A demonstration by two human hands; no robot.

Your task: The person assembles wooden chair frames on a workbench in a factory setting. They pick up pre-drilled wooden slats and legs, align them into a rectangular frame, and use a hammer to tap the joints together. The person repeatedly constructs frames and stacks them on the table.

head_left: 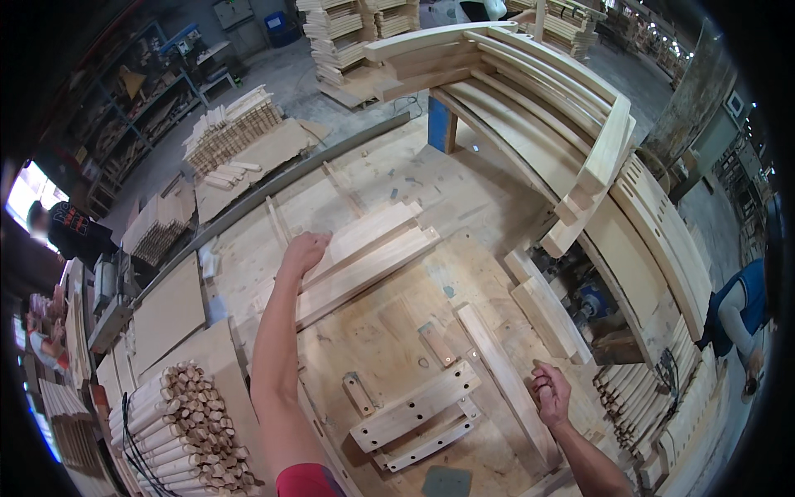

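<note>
Head view, one entry per item

1. Left hand [305,251]: fingers curled over the near end of the stacked wooden slats [364,255]; grasping the stack's end, forearm running up from six o'clock. Judged a steadying or squaring hold, since the hand caps the end face rather than lifting.

2. Stacked wooden slats: pale planks lying flat on the counter [464,199], just left of centre. Long axis runs from about eight o'clock to two o'clock; far end points toward the curved frame.

3. Right hand [551,393]: at five o'clock, loosely clenched, fingers drawn in. Whether it pinches something small cannot be told. It sits just beside the long batten [505,377].

4. Long batten: flat on the counter, axis roughly eleven to five o'clock.

5. Drilled crosspieces [414,414]: two short boards with holes, at six o'clock, lying side by side between the forearms.

6. Curved frame [571,108]: large bent rails stacked at one to three o'clock, raised above the counter.

7. Bundle of dowels [186,431]: round ends facing up, at eight o'clock, bound with dark cord
</note>
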